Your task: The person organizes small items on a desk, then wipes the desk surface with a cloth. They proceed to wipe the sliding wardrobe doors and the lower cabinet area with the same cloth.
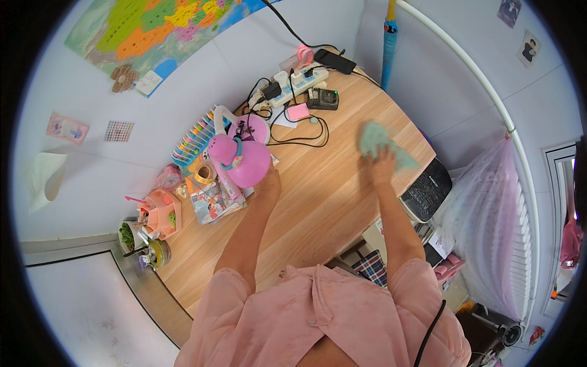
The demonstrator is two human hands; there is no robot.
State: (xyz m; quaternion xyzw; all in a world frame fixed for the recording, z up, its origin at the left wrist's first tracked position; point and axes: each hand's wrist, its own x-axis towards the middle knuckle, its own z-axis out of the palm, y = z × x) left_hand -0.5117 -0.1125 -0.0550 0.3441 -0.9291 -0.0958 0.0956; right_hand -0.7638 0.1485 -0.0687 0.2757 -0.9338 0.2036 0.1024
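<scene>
Coral-coloured plastic at the left: an open organizer (164, 212) stands near the edge of a wood-grain tabletop (306, 196), close to a few booklets (211, 206). The pink lamp (249, 167) follows, its shade over the left hand (267, 185); the shade hides that hand's fingertips, so whether they grip anything, or lie together or apart, cannot be told. Farther back are a white power strip (298, 87) with tangled cords, a black charger (323, 99) and a dark phone (335, 61). Toward the right edge, the pale green cloth (372, 136) lies on the wood under the right hand (383, 165), whose fingers appear spread over it, pressing rather than pinching. Progress, as judged from this view: wiping seems partway, with the cloth at the right-hand part; the middle shows plain wood grain, though which parts are done cannot be read from it. The areas beneath the organizer, booklets, lamp and cords probably remain. Beyond the right edge sits a black case (428, 191), near the cloth's lower corner
</scene>
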